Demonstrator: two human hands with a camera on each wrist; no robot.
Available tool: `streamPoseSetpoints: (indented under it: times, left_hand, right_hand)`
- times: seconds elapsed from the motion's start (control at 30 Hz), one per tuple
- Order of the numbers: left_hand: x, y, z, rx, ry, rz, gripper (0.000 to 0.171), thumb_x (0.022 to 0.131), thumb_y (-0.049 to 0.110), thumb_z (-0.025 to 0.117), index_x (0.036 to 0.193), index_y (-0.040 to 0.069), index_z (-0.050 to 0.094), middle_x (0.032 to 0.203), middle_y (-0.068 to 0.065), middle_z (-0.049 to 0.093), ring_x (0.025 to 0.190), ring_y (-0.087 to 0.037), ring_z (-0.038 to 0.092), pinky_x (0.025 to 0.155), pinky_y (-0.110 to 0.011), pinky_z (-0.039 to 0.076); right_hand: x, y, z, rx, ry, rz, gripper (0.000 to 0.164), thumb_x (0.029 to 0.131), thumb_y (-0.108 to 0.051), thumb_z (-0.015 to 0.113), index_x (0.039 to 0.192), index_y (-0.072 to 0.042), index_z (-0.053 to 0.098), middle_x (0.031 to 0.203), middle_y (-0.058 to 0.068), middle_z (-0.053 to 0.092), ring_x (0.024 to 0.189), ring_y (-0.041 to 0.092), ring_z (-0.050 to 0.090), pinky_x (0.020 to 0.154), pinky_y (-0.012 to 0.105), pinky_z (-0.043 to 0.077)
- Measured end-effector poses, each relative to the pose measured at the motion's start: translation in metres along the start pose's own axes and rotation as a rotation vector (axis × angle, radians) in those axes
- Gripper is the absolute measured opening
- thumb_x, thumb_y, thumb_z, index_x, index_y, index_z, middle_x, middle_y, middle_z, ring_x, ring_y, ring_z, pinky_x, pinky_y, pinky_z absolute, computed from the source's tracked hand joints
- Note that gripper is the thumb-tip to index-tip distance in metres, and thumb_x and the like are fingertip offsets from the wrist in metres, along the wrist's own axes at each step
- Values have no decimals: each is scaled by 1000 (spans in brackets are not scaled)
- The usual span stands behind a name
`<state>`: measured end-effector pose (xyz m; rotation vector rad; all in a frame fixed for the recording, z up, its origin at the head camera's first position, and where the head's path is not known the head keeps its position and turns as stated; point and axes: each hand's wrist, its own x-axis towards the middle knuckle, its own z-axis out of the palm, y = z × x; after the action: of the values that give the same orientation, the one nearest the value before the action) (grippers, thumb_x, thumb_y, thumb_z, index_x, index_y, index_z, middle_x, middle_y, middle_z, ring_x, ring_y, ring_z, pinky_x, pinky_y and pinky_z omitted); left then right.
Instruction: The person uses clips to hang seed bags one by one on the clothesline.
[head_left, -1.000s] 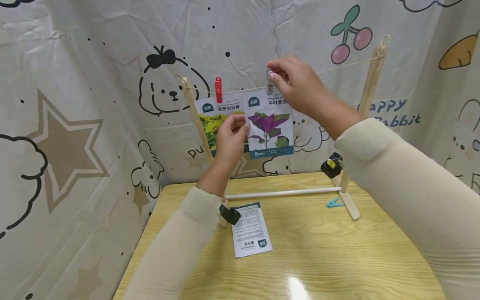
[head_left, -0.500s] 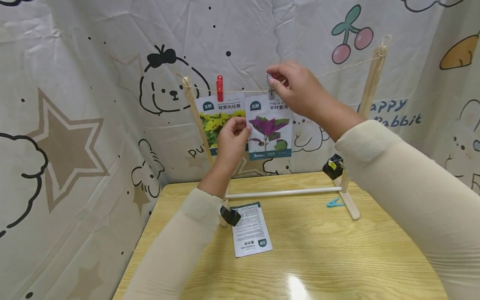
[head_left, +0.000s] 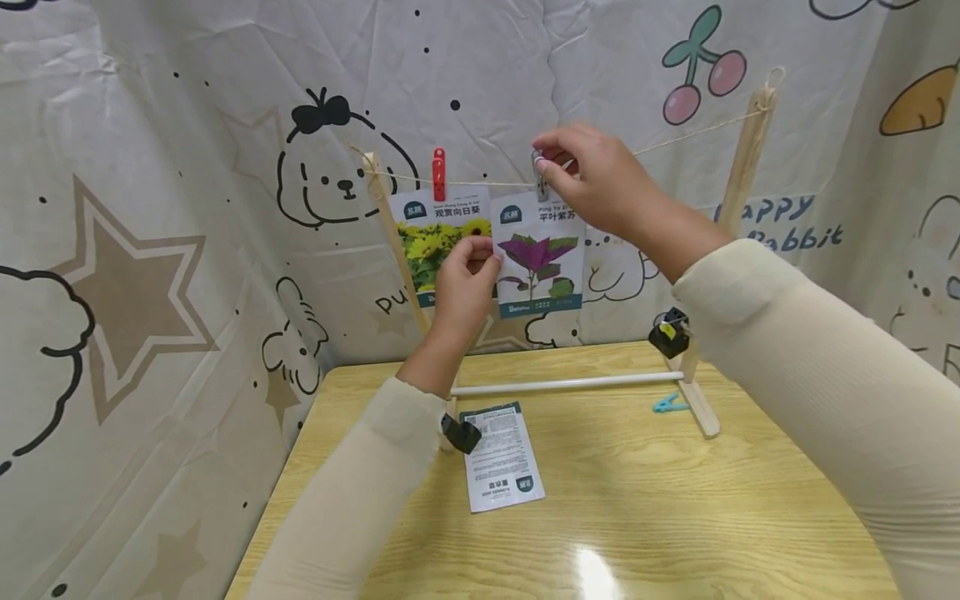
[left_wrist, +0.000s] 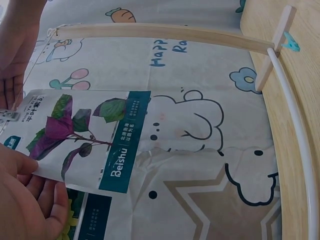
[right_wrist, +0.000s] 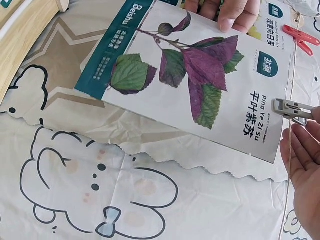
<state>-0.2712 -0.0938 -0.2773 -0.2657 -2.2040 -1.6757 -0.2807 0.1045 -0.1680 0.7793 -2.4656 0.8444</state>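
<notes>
A seed packet with a purple-leaved plant [head_left: 538, 279] hangs upright at the twine line [head_left: 510, 183]. My left hand [head_left: 467, 279] pinches its left edge between thumb and fingers. Up at the packet's top edge, my right hand [head_left: 600, 175] pinches a grey clothespin [right_wrist: 290, 108]; in the right wrist view the clothespin's jaws lie over both the packet's edge and the twine. Beside it on the left, a yellow-flower seed packet [head_left: 423, 243] hangs under a red clothespin [head_left: 439, 175], partly covered by my left hand.
Two wooden posts [head_left: 742, 167] carry the twine, with a white rod [head_left: 566, 386] joining them low down. On the wooden table [head_left: 637, 500] lie another seed packet [head_left: 502, 458], back side up, and a light blue clothespin [head_left: 670, 405] near the right post's foot. A printed cloth [head_left: 225, 167] hangs behind.
The purple-plant packet's top edge and the grey clothespin have dropped slightly, and the packet has shifted a little right at its upper left. Both hands keep their grips.
</notes>
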Motion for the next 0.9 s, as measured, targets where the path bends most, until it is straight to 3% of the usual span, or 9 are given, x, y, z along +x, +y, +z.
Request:
streamPoseSetpoints:
  times: [0.27, 0.47, 0.9]
  left_hand:
    - [-2, -2, -1, 8, 10, -1, 19, 100, 16, 61, 116, 7, 65, 109, -8, 66, 96, -17, 61, 83, -27, 51]
    - [-4, -2, -2, -3, 12, 6, 18, 100, 16, 60, 117, 8, 64, 108, -6, 65, 94, -15, 59, 81, -25, 51]
    - [-8, -3, -8, 55, 72, 89, 16, 101, 15, 60, 114, 7, 64, 114, -9, 62, 101, -21, 60, 89, -34, 51]
  right_hand:
    - [-3, 0, -2, -17, 6, -21, 42, 107, -27, 48, 142, -4, 53, 133, 15, 58, 122, 28, 57, 109, 42, 47]
    - [-6, 4, -2, -53, 64, -57, 39, 107, -24, 49, 140, -4, 55, 131, 14, 58, 121, 27, 56, 109, 43, 47]
    - [-15, 7, -2, -71, 153, -139, 33, 105, -18, 51, 132, -1, 60, 125, 14, 60, 116, 26, 58, 105, 42, 50]
